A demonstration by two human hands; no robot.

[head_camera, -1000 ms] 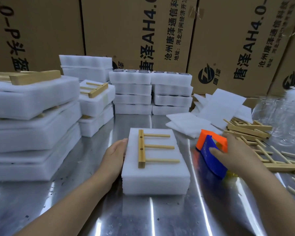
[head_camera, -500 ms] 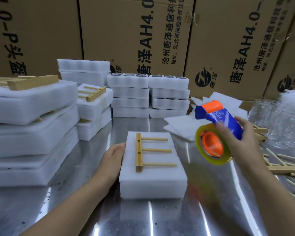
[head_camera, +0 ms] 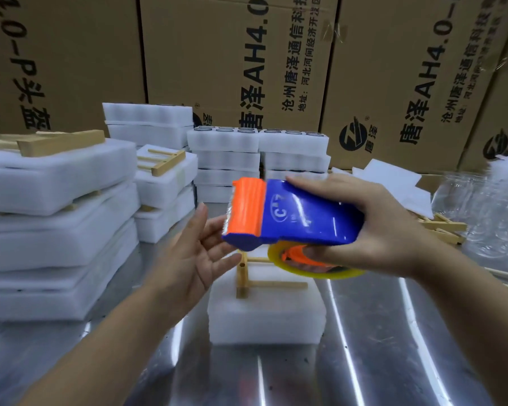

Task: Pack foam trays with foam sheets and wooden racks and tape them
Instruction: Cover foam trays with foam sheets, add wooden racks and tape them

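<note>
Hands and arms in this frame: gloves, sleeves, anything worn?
Nothing worn that shows. The left hand and right hand are bare, with no gloves and no rings visible. Both forearms are uncovered down to the frame edge: no sleeves, watch or bracelet in view.

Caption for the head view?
Right hand holds tape dispenser over foam tray with wooden rack; open left hand beside it.

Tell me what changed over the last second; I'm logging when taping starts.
The right hand lifted the tape dispenser off the table and carried it left, above the foam tray. The left hand left the tray's left edge and rose, fingers open, to the dispenser's orange end. The tray, the wooden rack on it and the foam stacks stayed put.
</note>
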